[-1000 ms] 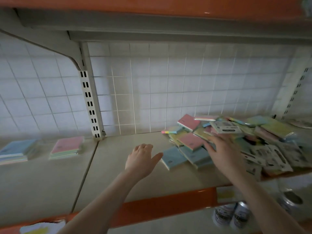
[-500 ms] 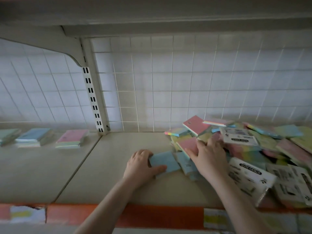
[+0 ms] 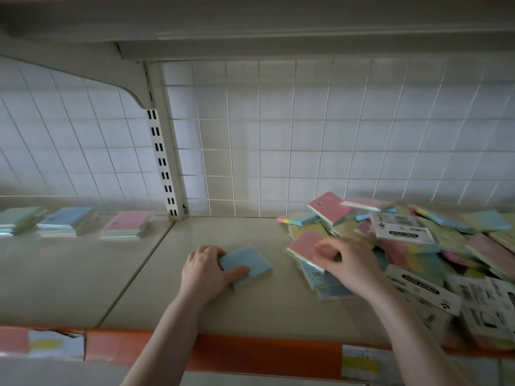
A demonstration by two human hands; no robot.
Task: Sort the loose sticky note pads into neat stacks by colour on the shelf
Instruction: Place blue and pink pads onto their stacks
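My left hand (image 3: pixel 204 270) grips a blue sticky note pad (image 3: pixel 246 261) that lies flat on the beige shelf (image 3: pixel 250 307), thumb on top of it. My right hand (image 3: pixel 349 264) pinches a pink pad (image 3: pixel 302 246) at the left edge of a loose pile of pads (image 3: pixel 418 246) in pink, yellow, blue and green. Blue pads (image 3: pixel 320 277) lie under the pink one. On the left shelf section stand three neat stacks: green-topped (image 3: pixel 19 220), blue-topped (image 3: pixel 67 220) and pink-topped (image 3: pixel 128 224).
A white wire grid panel (image 3: pixel 278 149) backs the shelf, with a slotted upright (image 3: pixel 164 162) between sections. An upper shelf (image 3: pixel 250 23) hangs overhead. Packaged sticky notes with white labels (image 3: pixel 401 231) lie in the pile at the right. The orange front edge (image 3: pixel 223 352) carries price labels.
My left hand reached the blue pad, closed on it and drew it left, clear of the pile. My right hand took hold of the pink pad. The view tilted down and closer.
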